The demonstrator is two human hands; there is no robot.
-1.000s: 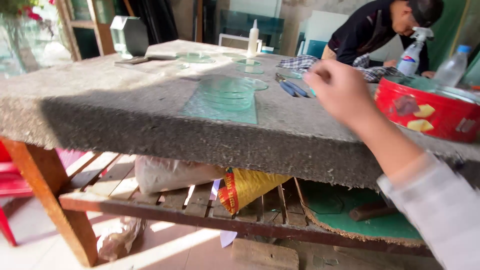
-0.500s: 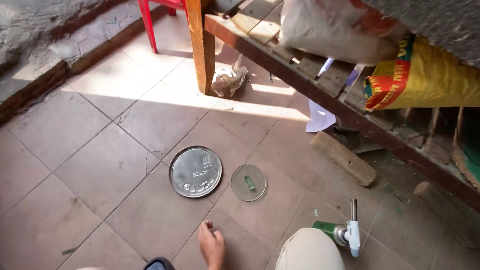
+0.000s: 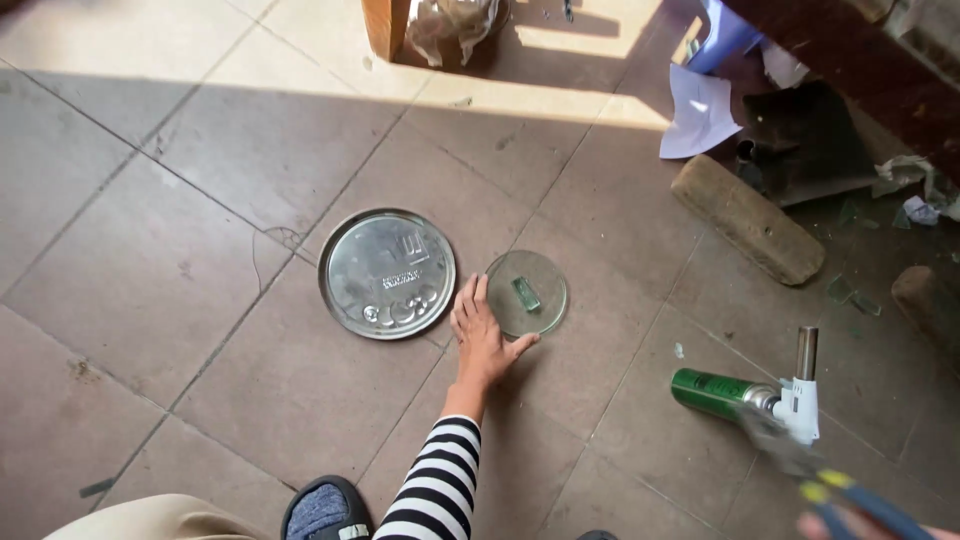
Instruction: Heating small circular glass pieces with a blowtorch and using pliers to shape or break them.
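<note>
I'm reaching my left hand down to the tiled floor, fingers spread and flat, nothing pinched; my fingertips are touching the left rim of the round glass disc. The disc is lying flat on the tiles with a small green glass block sitting on it, and just beside it on the left the round metal lid is lying flat, a narrow gap between their edges that my fingers are filling. There is open tile all around the lid's far and left sides; on the disc's right the floor is running clear to the wooden block and the green gas canister with its torch head. My right hand is barely showing at the bottom edge, blurred, around a tool with yellow and blue handles; I cannot tell how tightly it is closing. Half a second ago my left hand was resting lower on the tiles, well short of both discs; now it has come up to the glass rim, and my view has dropped closer.
</note>
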